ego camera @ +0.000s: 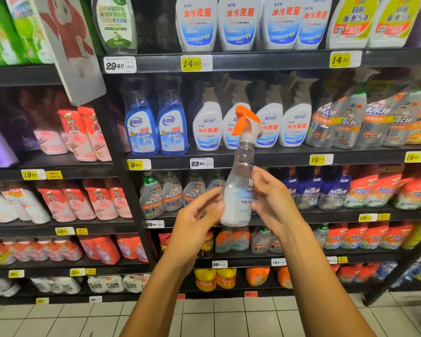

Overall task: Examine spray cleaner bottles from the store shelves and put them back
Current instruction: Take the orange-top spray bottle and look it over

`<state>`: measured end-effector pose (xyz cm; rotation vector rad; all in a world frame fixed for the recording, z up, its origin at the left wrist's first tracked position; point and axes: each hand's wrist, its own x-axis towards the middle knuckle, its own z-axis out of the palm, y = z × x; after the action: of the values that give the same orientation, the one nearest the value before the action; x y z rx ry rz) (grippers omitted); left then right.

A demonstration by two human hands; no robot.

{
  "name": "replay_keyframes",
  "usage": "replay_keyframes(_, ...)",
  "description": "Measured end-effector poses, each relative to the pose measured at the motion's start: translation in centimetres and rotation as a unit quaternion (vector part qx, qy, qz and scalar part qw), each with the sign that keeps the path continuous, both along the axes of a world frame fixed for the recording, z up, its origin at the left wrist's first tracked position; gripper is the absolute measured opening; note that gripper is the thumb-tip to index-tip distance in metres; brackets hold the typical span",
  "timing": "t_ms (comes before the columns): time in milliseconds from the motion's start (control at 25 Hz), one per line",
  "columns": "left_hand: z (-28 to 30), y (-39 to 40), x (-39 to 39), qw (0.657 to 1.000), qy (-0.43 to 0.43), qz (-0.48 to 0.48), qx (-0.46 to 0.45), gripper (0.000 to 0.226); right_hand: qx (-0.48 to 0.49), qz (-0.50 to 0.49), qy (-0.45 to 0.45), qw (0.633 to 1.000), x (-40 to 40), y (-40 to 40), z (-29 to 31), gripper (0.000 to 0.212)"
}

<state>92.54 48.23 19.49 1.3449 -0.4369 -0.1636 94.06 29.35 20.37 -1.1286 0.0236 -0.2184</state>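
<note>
Head view: a person stands at black store shelves [265,158] stocked with cleaners, both bare arms raised in front.
Bottle: a clear plastic spray bottle with an orange and white trigger head [238,188] is held upright in the air, in front of the middle shelves and off any shelf.
Right hand: the right hand [271,201] grips the bottle's right side, fingers [258,173] curled round its labelled body.
Left hand: the left hand [196,215] touches the bottle's lower left side with fingers loosely spread; a firm grip cannot be made out.
Step in hand: by the look of it, the examining step, the bottle turned for a look at its label.
Likely home: the row of similar grey-labelled spray bottles [175,194] on the shelf just behind; a free gap there is hidden by the hands.
Next move: probably finish the look, then carry the bottle upright back to its row, base first, without knocking neighbours.
</note>
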Motion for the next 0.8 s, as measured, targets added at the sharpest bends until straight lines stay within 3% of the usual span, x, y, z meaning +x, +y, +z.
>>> replay_keyframes(160, -0.8, -0.3, 0.4, 0.993, 0.099, -0.063, -0.014, 0.056, 0.067, 0.053, -0.041, 0.995, 0.9, 0.6, 0.9, 0.036)
replay_keyframes(280, -1.2, -0.6, 0.4, 0.992, 0.096, -0.061, -0.055, 0.041, 0.055, 0.073, -0.053, 0.994, 1.1, 1.1, 1.5, 0.034)
replay_keyframes(360, -1.4, -0.7, 0.3, 0.993, 0.083, -0.042, -0.071, 0.044, 0.038, 0.077, -0.050, 0.995, 1.1, 1.2, 1.7, 0.036)
replay_keyframes(560, -1.9, -0.6, 0.3, 0.994, 0.100, 0.000, -0.045, 0.089, -0.032, 0.066, -0.043, 0.996, 1.4, 1.3, 2.1, 0.040)
replay_keyframes(640, -2.2, -0.7, 0.3, 0.995, 0.092, -0.005, -0.049, 0.080, -0.026, 0.073, -0.042, 0.996, 1.4, 1.3, 2.2, 0.040)
replay_keyframes(760, -1.7, -0.7, 0.0, 0.995, 0.085, -0.007, -0.050, 0.043, 0.004, 0.091, -0.048, 0.995, 1.3, 1.3, 2.1, 0.038)
replay_keyframes(800, -1.8, -0.7, 0.0, 0.996, 0.075, -0.013, -0.045, 0.042, 0.005, 0.094, -0.047, 0.994, 1.2, 1.3, 2.2, 0.038)
